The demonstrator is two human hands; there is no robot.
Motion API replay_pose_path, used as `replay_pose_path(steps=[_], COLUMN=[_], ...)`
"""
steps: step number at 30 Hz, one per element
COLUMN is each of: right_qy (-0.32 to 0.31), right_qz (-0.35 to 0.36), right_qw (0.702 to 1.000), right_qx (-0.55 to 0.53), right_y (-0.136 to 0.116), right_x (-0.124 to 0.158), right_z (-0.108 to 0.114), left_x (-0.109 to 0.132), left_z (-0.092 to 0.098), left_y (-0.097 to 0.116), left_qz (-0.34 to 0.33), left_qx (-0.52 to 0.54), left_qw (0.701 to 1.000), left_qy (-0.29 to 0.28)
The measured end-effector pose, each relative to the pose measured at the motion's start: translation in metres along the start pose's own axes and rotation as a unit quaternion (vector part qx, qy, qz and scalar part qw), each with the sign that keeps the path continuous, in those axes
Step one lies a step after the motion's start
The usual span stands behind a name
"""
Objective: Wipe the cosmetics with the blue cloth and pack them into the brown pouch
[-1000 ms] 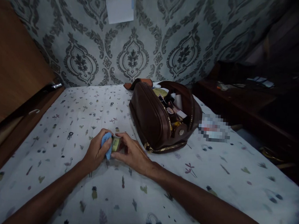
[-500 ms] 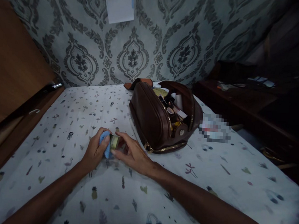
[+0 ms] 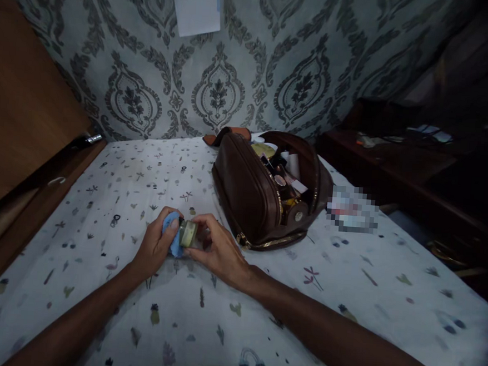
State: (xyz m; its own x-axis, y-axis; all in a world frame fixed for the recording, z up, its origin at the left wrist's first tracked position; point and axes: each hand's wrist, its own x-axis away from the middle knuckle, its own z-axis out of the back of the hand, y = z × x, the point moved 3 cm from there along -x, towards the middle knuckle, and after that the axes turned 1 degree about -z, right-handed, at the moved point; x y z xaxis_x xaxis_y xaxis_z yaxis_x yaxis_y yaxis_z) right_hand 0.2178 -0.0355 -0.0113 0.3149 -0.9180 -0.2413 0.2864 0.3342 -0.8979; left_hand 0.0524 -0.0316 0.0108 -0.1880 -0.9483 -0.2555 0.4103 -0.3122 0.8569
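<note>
Between my two hands is a small clear bottle [image 3: 188, 234] with a pale yellow-green label, lying roughly sideways just over the patterned sheet. My left hand [image 3: 157, 238] is closed round a blue cloth [image 3: 170, 229], which covers the bottle's left end. My right hand [image 3: 221, 251] grips the bottle's right end between thumb and fingers. The bottle's exact kind cannot be made out. Right of my hands sits an open brown toiletry bag [image 3: 247, 197] with gold zips, packed with several cosmetic items [image 3: 284, 172].
The white patterned sheet [image 3: 200, 325] spreads under everything. A wooden panel [image 3: 24, 100] stands at the left, and a dark wooden unit [image 3: 378, 175] at the right. A blurred-out item [image 3: 353, 209] lies beside the bag. White paper [image 3: 198, 13] hangs on the patterned wall.
My right hand's fingers have shifted slightly on the bottle, whose label shows more plainly. My left hand stays on the blue cloth. The bag has not moved.
</note>
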Motion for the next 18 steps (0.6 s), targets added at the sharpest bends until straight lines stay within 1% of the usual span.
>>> replay_pose_path(steps=[6, 11, 13, 15, 18], right_qy=[0.0, 0.018, 0.02, 0.002, -0.029], right_qz=[0.004, -0.004, -0.011, -0.032, -0.077], right_qw=[1.0, 0.997, 0.994, 0.987, 0.967], right_qx=[-0.018, -0.07, -0.106, -0.158, -0.241], right_y=[-0.0033, -0.0014, -0.0004, 0.0008, 0.0029], right_x=[0.0001, -0.002, -0.0028, -0.0033, -0.0034], right_z=[0.0005, -0.0004, -0.0004, -0.0009, -0.0014], left_x=[0.0011, 0.0013, 0.0009, 0.0006, 0.0004], left_z=[-0.0001, 0.0004, 0.0007, 0.0009, 0.001], left_y=[0.0015, -0.0005, -0.0015, -0.0015, 0.0009], left_qz=[-0.011, -0.019, -0.03, -0.041, -0.068], left_qx=[-0.02, -0.026, -0.034, -0.045, -0.06], left_qw=[1.0, 0.999, 0.999, 0.998, 0.996], left_qy=[-0.002, -0.005, -0.002, 0.001, 0.001])
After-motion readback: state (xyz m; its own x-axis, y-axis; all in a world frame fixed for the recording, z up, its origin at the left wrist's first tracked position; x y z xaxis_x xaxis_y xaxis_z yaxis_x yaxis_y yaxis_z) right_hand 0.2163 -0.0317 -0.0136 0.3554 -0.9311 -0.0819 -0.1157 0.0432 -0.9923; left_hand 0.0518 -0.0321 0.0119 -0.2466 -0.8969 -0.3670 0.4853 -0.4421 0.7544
